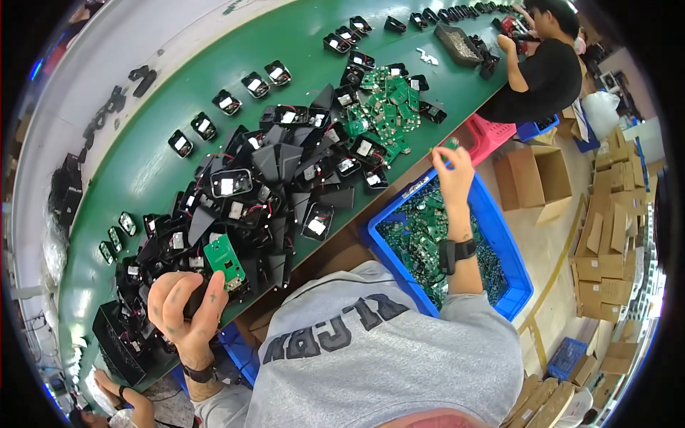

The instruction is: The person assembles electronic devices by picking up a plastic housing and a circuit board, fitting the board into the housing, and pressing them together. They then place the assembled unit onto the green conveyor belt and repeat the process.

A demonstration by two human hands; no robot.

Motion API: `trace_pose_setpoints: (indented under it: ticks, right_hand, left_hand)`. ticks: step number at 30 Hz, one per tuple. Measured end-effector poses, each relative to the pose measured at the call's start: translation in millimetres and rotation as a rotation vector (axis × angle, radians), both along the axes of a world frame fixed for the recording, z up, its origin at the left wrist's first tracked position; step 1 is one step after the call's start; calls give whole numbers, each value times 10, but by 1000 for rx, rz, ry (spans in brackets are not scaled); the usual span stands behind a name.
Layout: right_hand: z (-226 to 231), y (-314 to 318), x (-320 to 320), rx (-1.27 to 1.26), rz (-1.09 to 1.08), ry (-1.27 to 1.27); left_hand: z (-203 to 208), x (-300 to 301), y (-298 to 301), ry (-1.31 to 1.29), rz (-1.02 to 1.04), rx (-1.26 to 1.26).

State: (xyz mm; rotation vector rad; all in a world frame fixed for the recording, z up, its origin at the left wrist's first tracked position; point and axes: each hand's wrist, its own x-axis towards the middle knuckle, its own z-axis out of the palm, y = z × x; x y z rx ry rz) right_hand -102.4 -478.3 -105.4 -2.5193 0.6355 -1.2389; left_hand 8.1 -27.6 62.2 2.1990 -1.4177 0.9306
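Note:
At the front left of the table, my left hand (184,308) is closed, its fingers curled round a dark housing mostly hidden by them. A green circuit board (224,258) with a dark square part shows just past the thumb tip; whether it is fixed to that housing, I cannot tell. My right hand (455,175) is raised over the far end of a blue crate (524,289). Its thumb and forefinger are pinched, with a bit of green by the fingers too small to name. Loose green boards (414,239) fill the crate.
Black housings (285,162) with red wires are heaped on the green table (153,167), beside a pile of circuit boards (389,107). More housings stand in a row behind. A co-worker (546,68) sits at the far right, near a pink stool (489,135) and an opened carton (524,178).

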Motion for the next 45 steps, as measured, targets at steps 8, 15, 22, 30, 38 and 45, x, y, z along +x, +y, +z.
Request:
trace_pose_setpoints:
  ticks: [8,15,22,30,38,45]
  right_hand:
    - [-444,2,149,-167,-39,-41]
    - [-305,13,-93,-99,127,294]
    - [-333,120,-332,-43,213,480]
    - [-443,465,17,11,-168,294]
    - [146,529,-196,199,214,437]
    - [783,1111,363,1236,722,-132]
  left_hand:
    - [13,200,-461,-39,-122,114]
    - [367,532,-1039,-117,-383,217]
    - [17,1208,-2453,308,-178,497]
    - [-616,1636,-3194,416,-22,588]
    - [54,1421,-2242,2039,-187,-290]
    - [-154,385,-914,2377,-533,-926]
